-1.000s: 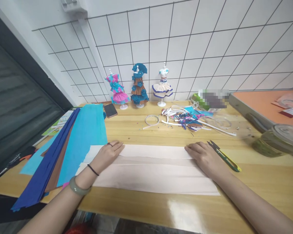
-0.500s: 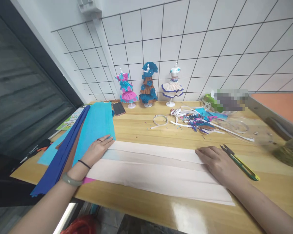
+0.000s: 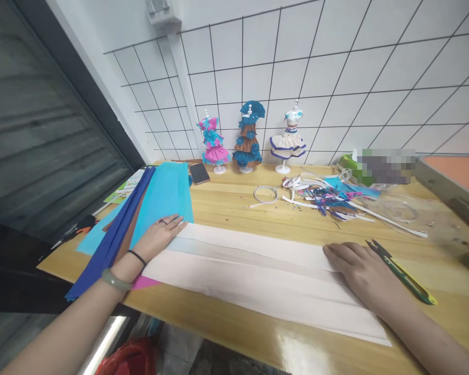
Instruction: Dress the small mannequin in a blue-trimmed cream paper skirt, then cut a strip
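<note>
A long pale pink sheet of crepe paper (image 3: 258, 291) lies across the wooden table with folded layers along its length. My left hand (image 3: 164, 234) rests flat on the sheet's upper left corner, fingers stretched out, where it meets a bright blue crepe paper sheet (image 3: 168, 192). At the right end, my right hand (image 3: 355, 268) presses down on the paper with its fingers extended. Just beyond the right hand lies a pair of yellow-green thread snips (image 3: 406, 276). A magenta paper corner (image 3: 145, 282) peeks out beneath the pink sheet.
Dark blue strips (image 3: 109, 239) hang over the left edge, near black-handled scissors (image 3: 76, 229). Along the wall stand three small dress forms (image 3: 250, 140) in paper dresses. A phone (image 3: 199, 173), a wire coil (image 3: 266, 194) and a pile of scraps (image 3: 332, 195) lie farther back.
The camera view has swung slightly left, so everything sits farther right in the picture. Both hands keep about the same places on the pink paper.
</note>
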Available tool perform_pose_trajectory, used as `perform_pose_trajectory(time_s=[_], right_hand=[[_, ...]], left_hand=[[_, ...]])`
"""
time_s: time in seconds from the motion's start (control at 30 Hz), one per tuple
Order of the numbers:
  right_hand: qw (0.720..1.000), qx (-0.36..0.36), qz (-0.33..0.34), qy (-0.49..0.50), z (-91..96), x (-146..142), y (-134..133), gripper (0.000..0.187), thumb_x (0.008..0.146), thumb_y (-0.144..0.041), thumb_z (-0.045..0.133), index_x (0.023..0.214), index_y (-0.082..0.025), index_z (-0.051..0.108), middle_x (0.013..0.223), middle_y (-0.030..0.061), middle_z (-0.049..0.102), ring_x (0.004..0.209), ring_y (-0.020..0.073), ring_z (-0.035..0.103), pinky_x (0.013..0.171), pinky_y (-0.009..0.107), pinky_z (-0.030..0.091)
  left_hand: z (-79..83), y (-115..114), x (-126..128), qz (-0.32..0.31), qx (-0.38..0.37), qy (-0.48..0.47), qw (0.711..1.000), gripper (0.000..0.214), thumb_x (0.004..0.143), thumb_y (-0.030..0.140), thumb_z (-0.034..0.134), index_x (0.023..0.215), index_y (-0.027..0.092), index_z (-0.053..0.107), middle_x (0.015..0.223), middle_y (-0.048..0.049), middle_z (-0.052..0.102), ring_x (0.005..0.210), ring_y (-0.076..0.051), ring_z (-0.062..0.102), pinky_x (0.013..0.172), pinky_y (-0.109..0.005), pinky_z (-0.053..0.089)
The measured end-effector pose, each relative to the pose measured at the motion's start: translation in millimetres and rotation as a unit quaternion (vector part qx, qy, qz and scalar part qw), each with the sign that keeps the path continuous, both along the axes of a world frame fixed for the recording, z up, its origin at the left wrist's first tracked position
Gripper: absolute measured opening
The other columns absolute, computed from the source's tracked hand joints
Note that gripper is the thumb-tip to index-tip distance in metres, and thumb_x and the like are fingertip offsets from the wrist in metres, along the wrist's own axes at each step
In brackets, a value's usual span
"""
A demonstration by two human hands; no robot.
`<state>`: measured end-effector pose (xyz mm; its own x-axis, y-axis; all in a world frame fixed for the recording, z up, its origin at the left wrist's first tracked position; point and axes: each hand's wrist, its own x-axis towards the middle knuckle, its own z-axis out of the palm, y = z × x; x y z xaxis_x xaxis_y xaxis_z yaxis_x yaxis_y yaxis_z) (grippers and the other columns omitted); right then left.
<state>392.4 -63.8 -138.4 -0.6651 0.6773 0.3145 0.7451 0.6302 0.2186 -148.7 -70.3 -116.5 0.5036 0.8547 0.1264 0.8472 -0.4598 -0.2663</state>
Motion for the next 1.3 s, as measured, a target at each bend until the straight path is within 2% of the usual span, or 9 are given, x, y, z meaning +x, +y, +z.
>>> perform_pose_trajectory(time_s=[0.17,0.33,0.47,0.53,0.63,0.73,0.93,1.13,1.3], right_hand=[[1.0,-0.011,0.004,0.002,0.1,0,0,0.03,0.088,-0.014,0.043,0.105,-0.017,0.067,0.108,0.0095,0.067,0.094,0.0265,0.058,0.082,0.04,0.043],[1.0,-0.009,0.004,0.014,-0.4,-1,1,0.031,0.087,-0.013,0.043,0.104,-0.017,0.068,0.106,0.01,0.068,0.094,0.027,0.058,0.081,0.041,0.044],[1.0,-0.016,-0.001,0.009,-0.1,-1,0,0.031,0.088,-0.013,0.042,0.105,-0.015,0.067,0.107,0.0108,0.067,0.094,0.0264,0.058,0.083,0.04,0.043],[1.0,-0.02,-0.004,0.006,0.2,-1,0,0.031,0.089,-0.014,0.041,0.106,-0.015,0.067,0.108,0.0111,0.067,0.094,0.0262,0.058,0.084,0.04,0.043],[1.0,-0.021,0.0,0.008,1.1,-1,0,0.03,0.089,-0.014,0.042,0.105,-0.016,0.067,0.107,0.0109,0.067,0.094,0.026,0.058,0.084,0.04,0.044],[1.0,-0.018,0.002,0.011,1.6,-2,0,0.031,0.088,-0.013,0.043,0.106,-0.017,0.067,0.106,0.011,0.067,0.093,0.0257,0.058,0.083,0.04,0.045],[1.0,-0.017,-0.005,0.013,1.6,-3,-1,0.031,0.088,-0.012,0.043,0.108,-0.015,0.066,0.106,0.012,0.066,0.093,0.0255,0.057,0.084,0.04,0.044],[1.0,-0.028,-0.01,0.007,0.4,-2,-2,0.03,0.089,-0.013,0.043,0.11,-0.011,0.064,0.109,0.0138,0.065,0.097,0.0261,0.055,0.086,0.04,0.042],[0.999,-0.028,-0.018,0.009,-0.5,-1,0,0.031,0.089,-0.012,0.042,0.111,-0.013,0.064,0.109,0.0131,0.065,0.097,0.026,0.054,0.083,0.039,0.042]], left_hand=[[5.5,-3,-10,0.045,0.013,0.009,0.999,0.047,0.086,0.006,0.04,0.127,0.025,0.052,0.128,-0.0132,0.057,0.128,-0.028,0.044,0.099,-0.05,0.039],[19.6,-6,-6,0.11,0.066,-0.014,0.992,0.043,0.086,0.005,0.034,0.119,0.018,0.058,0.129,-0.0188,0.054,0.132,-0.033,0.036,0.102,-0.061,0.03],[30.2,-10,52,0.126,0.112,-0.048,0.984,0.039,0.085,0.003,0.033,0.114,0.007,0.058,0.129,-0.0245,0.052,0.131,-0.035,0.036,0.102,-0.056,0.035],[25.8,-16,98,0.073,0.098,-0.078,0.989,0.037,0.086,0.003,0.033,0.113,0.006,0.057,0.123,-0.0221,0.056,0.127,-0.032,0.043,0.101,-0.051,0.039],[8.4,-25,162,-0.108,0.046,-0.128,0.985,0.027,0.091,0.013,0.038,0.111,0.011,0.056,0.12,-0.0153,0.06,0.125,-0.026,0.046,0.105,-0.047,0.038],[-7.7,-28,195,-0.138,0.018,-0.177,0.974,0.029,0.092,0.025,0.044,0.116,0.011,0.053,0.125,-0.0156,0.057,0.125,-0.025,0.045,0.103,-0.044,0.04],[-16.3,-19,193,-0.106,-0.005,-0.179,0.978,0.034,0.091,0.032,0.047,0.116,0.011,0.053,0.121,-0.0165,0.059,0.119,-0.027,0.05,0.097,-0.044,0.043],[-19.4,-22,188,-0.042,-0.008,-0.139,0.989,0.041,0.094,0.038,0.038,0.123,0.014,0.052,0.134,-0.014,0.051,0.127,-0.031,0.042,0.102,-0.051,0.035],[-17.2,-24,188,-0.027,-0.027,-0.124,0.992,0.043,0.095,0.039,0.035,0.13,0.017,0.048,0.139,-0.0119,0.046,0.13,-0.029,0.038,0.104,-0.051,0.031]])
